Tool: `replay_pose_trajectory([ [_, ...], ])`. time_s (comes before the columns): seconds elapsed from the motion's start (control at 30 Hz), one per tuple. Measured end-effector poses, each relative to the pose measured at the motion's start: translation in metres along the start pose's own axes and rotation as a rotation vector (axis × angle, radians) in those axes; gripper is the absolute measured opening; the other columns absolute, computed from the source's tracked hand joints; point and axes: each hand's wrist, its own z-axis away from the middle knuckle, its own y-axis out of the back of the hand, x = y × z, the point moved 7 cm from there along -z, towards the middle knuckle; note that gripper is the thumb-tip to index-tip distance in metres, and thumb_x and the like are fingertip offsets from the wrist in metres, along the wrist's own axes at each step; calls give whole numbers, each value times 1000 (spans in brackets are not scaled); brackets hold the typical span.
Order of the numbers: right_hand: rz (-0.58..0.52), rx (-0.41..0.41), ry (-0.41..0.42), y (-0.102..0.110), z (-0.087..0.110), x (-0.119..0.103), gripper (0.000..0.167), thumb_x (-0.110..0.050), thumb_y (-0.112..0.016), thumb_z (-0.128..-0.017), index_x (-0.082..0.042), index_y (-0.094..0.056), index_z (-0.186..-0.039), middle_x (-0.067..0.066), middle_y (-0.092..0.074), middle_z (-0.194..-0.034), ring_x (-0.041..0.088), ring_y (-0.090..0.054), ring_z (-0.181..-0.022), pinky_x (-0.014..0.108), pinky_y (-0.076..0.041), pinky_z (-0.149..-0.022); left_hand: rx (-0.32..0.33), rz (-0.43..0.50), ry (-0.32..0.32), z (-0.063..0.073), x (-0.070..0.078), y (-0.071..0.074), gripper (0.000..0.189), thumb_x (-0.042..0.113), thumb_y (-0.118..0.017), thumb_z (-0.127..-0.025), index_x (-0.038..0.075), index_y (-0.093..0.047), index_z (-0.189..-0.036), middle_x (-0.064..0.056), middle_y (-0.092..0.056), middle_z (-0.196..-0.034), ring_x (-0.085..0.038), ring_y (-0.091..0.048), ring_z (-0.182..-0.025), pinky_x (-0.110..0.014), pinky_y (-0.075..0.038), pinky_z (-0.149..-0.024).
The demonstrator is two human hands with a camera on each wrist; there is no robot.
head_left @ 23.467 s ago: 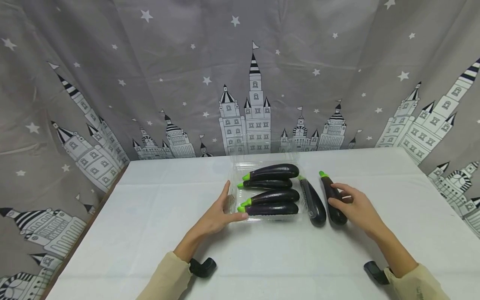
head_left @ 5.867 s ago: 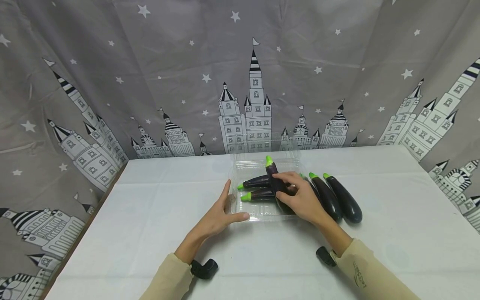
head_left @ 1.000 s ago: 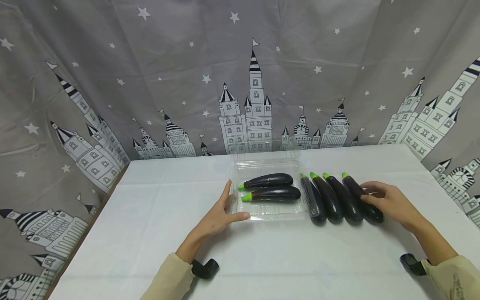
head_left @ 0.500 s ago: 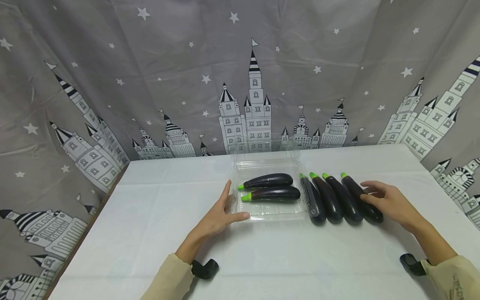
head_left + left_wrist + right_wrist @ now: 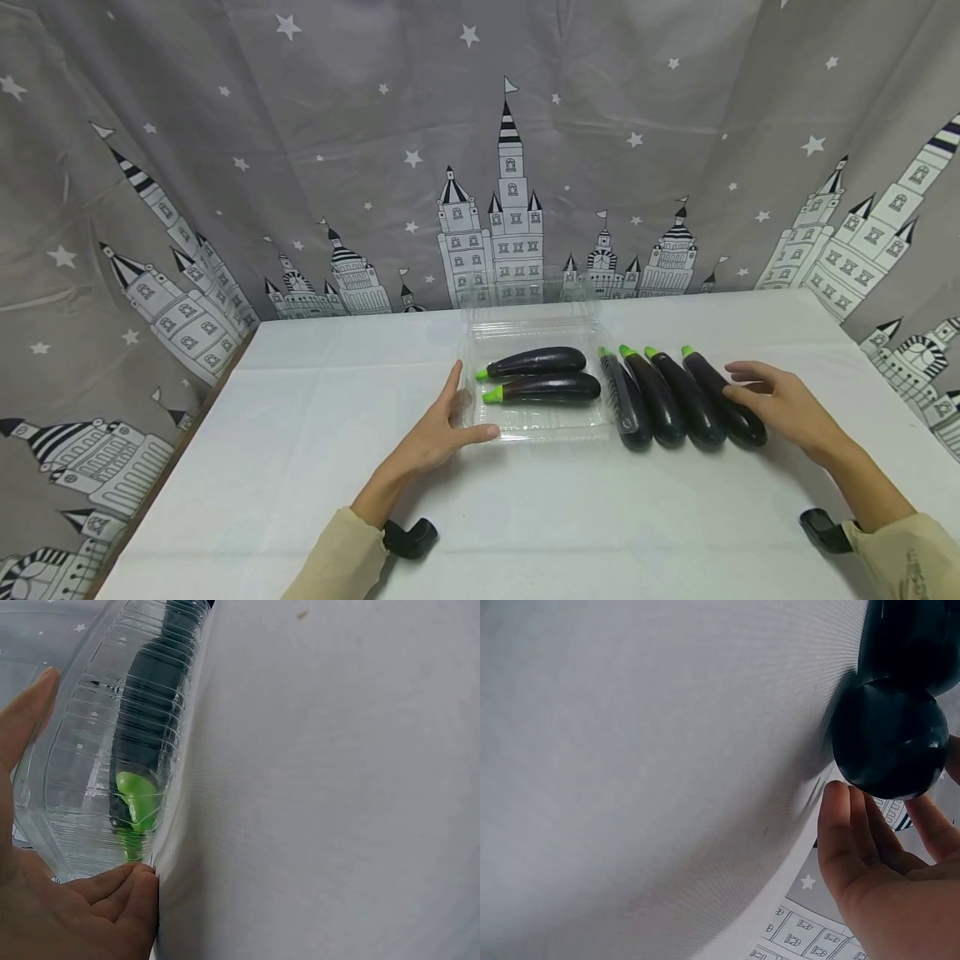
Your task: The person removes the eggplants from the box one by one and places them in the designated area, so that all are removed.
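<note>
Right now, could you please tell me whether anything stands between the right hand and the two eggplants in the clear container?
Sideways, yes: the row of four eggplants on the table lies between the right hand and the clear container. From above, nothing visible covers the two eggplants; the lid stands open at the far side.

Beige sleeves [image 5: 339, 557], black wrist cameras [image 5: 411, 538]

– What covers the table [image 5: 562, 517]?
– A white cloth [image 5: 315, 400].
– And directly on that?
– A clear plastic box [image 5: 540, 423], open, towards the far side; four eggplants [image 5: 684, 398] lie just right of it, side by side, green stems [image 5: 651, 351] pointing away.
</note>
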Motion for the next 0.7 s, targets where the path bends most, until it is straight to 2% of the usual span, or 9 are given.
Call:
replay_pose_trajectory([
  [0.17,5,17,-2,1,1,-2,53,-27,-53,-103,11,-44,-139,38,-49,-131,55,-47,-119,64,-43,-91,-1,5,3,1,1,0,117,33,-82,-81,21,4,-160,-24,-18,-160,-37,-13,-147,-60,-11,-114],
  [0.3,11,79,35,5,4,-8,49,-24,-56,-101,10,-48,-136,37,-50,-131,53,-50,-116,62,-45,-88,-3,9,2,1,1,1,118,32,-82,-81,20,4,-160,-25,-17,-159,-38,-12,-147,-61,-11,-114],
  [0.33,17,101,49,7,4,-10,48,-23,-56,-101,10,-49,-135,36,-50,-131,52,-51,-115,58,-46,-88,-3,10,0,2,1,1,118,33,-82,-81,21,4,-160,-25,-17,-159,-38,-12,-147,-60,-11,-114],
  [0.43,20,157,91,11,6,-17,44,-20,-58,-100,9,-52,-133,33,-49,-133,50,-51,-115,34,-50,-88,-3,5,0,2,1,1,117,36,-81,-81,23,4,-160,-23,-17,-160,-37,-12,-148,-59,-11,-114],
  [0.53,18,190,111,13,7,-24,42,-20,-59,-100,8,-54,-131,31,-50,-134,49,-51,-116,11,-43,-79,-2,0,2,2,1,1,117,40,-81,-81,23,3,-160,-23,-16,-160,-36,-12,-148,-59,-12,-115],
  [0.6,5,199,120,14,8,-30,42,-19,-60,-99,7,-54,-131,31,-51,-133,49,-51,-116,4,-39,-77,-1,-3,4,1,0,1,117,42,-81,-80,24,2,-160,-23,-17,-160,-36,-13,-148,-59,-12,-115],
  [0.7,-18,195,128,13,9,-39,42,-18,-60,-99,7,-54,-131,31,-51,-133,48,-52,-116,2,-38,-78,1,-7,5,1,0,1,118,43,-82,-79,24,2,-160,-23,-17,-160,-37,-14,-147,-60,-13,-114],
])
